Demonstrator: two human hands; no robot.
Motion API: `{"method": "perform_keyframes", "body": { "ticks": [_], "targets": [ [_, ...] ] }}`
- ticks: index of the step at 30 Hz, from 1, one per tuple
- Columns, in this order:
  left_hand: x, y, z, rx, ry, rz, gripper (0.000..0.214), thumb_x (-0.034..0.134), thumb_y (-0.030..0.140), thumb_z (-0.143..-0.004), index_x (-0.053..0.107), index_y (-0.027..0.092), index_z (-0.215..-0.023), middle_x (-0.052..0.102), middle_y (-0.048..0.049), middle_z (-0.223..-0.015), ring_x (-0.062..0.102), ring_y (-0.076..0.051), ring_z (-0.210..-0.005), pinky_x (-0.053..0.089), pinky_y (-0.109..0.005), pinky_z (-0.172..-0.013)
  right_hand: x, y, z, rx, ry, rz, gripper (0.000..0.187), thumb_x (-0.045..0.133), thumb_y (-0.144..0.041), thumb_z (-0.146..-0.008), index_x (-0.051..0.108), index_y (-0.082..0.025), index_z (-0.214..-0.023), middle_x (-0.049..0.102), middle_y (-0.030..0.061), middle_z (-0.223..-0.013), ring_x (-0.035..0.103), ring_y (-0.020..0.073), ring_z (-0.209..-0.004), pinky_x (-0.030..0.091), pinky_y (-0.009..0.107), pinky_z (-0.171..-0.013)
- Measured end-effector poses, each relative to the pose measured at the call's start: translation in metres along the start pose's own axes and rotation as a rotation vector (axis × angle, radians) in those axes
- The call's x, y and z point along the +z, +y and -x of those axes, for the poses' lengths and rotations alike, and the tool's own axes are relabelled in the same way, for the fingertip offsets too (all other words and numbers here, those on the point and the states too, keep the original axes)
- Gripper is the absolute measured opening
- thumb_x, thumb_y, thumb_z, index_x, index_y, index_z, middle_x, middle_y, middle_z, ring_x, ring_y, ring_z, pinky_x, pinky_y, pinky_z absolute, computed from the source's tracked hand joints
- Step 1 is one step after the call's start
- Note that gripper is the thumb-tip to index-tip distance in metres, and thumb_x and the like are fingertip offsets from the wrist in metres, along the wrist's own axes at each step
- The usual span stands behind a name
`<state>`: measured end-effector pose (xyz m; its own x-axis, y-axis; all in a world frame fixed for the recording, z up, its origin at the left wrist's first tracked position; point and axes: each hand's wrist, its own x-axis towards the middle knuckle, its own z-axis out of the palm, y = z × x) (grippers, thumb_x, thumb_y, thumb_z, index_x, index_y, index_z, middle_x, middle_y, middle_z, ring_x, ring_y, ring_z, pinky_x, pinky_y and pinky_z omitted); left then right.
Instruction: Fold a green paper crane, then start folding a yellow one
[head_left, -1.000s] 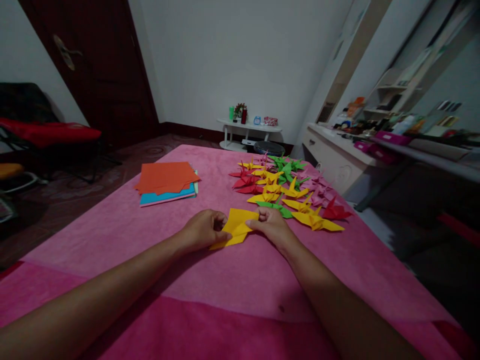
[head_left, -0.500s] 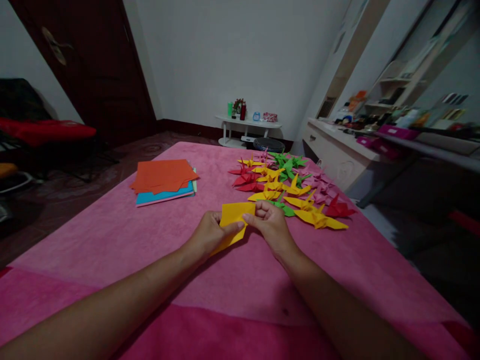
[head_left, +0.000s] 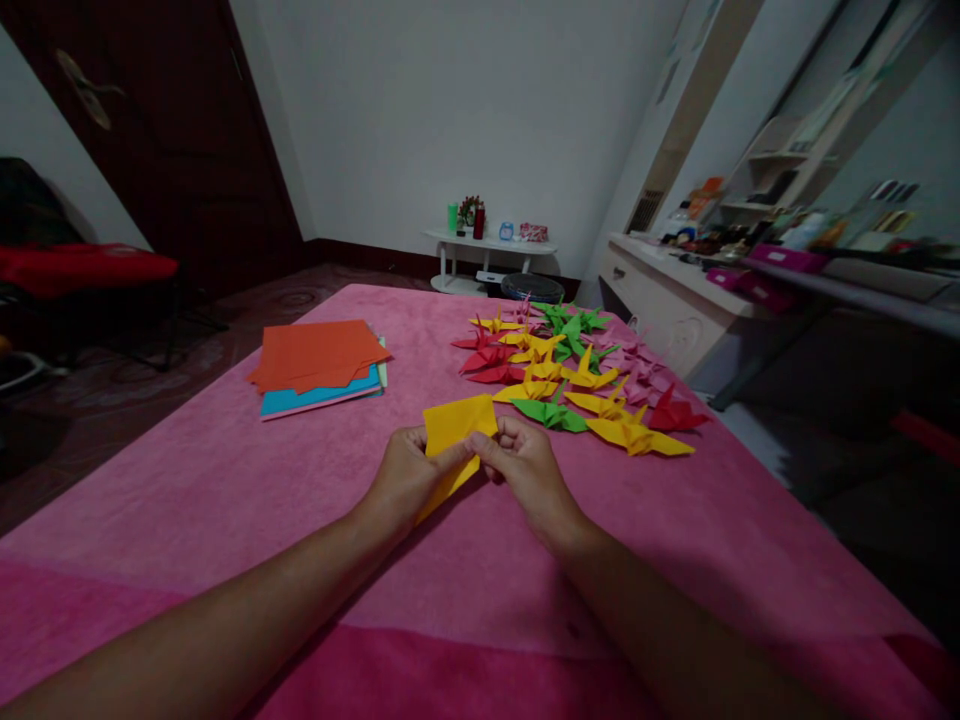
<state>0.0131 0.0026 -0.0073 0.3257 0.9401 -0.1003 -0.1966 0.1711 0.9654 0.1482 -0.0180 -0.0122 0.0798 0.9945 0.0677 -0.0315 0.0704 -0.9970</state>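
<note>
A partly folded sheet of yellow origami paper (head_left: 453,424) is held up between both hands, above the pink cloth. My left hand (head_left: 409,470) grips its left side, with the thumb lying across the front. From the right, my right hand (head_left: 521,465) pinches the paper's right edge, and its thumb meets the left thumb near the middle. The fingers behind the sheet are mostly hidden. Just beyond my right hand lie a green paper crane (head_left: 553,412) and a yellow paper crane (head_left: 637,435).
A stack of coloured paper, orange sheets (head_left: 315,352) over blue sheets (head_left: 322,397), lies on the left of the pink cloth (head_left: 225,480). Several red, yellow, green and pink cranes (head_left: 574,335) crowd the far right. A white side table (head_left: 491,243) stands against the wall.
Both hands have shifted slightly left and the yellow paper has tilted. My thumbs have come together at its middle. The whole view has turned a little.
</note>
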Motion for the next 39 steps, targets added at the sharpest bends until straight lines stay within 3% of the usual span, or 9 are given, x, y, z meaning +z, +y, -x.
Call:
{"method": "perform_keyframes", "body": {
  "ticks": [5, 10, 22, 39],
  "targets": [
    [0.001, 0.0028, -0.0002, -0.025, 0.077, -0.043, 0.034, 0.079, 0.033, -0.062, 0.071, 0.01, -0.086, 0.073, -0.0064, -0.081, 0.063, -0.015, -0.062, 0.045, -0.022, -0.053, -0.0024, -0.0003, 0.0013, -0.14, 0.182, 0.069, 0.028, 0.069, -0.03, -0.071, 0.053, -0.022, -0.091, 0.057, -0.003, -0.076, 0.054, 0.011, -0.061, 0.041, 0.022, -0.053],
    [0.0, 0.0028, 0.0006, -0.017, 0.061, -0.045, 0.033, 0.08, 0.032, -0.062, 0.072, 0.01, -0.084, 0.072, -0.0054, -0.079, 0.06, -0.012, -0.059, 0.042, -0.019, -0.05, -0.0029, -0.0014, 0.0023, -0.237, 0.18, 0.201, 0.015, 0.063, -0.027, -0.076, 0.058, -0.021, -0.09, 0.06, 0.0007, -0.09, 0.056, 0.0114, -0.069, 0.047, 0.023, -0.061],
    [-0.0009, -0.0027, 0.0021, -0.021, -0.04, 0.009, 0.033, 0.079, 0.034, -0.064, 0.071, 0.01, -0.085, 0.068, -0.0045, -0.077, 0.058, -0.01, -0.061, 0.044, -0.019, -0.054, 0.0013, -0.0028, 0.0022, -0.198, 0.182, 0.056, 0.012, 0.065, -0.026, -0.074, 0.057, -0.018, -0.074, 0.056, -0.0016, -0.068, 0.052, 0.0111, -0.06, 0.042, 0.021, -0.053],
    [-0.0004, -0.0013, 0.0038, -0.01, -0.003, -0.049, 0.037, 0.078, 0.041, -0.066, 0.07, 0.008, -0.082, 0.062, -0.0029, -0.068, 0.05, -0.007, -0.054, 0.037, -0.017, -0.048, 0.0039, -0.0086, 0.0044, -0.209, 0.211, 0.06, 0.012, 0.063, -0.023, -0.071, 0.053, -0.018, -0.067, 0.051, -0.0042, -0.061, 0.048, 0.0098, -0.055, 0.038, 0.021, -0.05]
  ]
}}
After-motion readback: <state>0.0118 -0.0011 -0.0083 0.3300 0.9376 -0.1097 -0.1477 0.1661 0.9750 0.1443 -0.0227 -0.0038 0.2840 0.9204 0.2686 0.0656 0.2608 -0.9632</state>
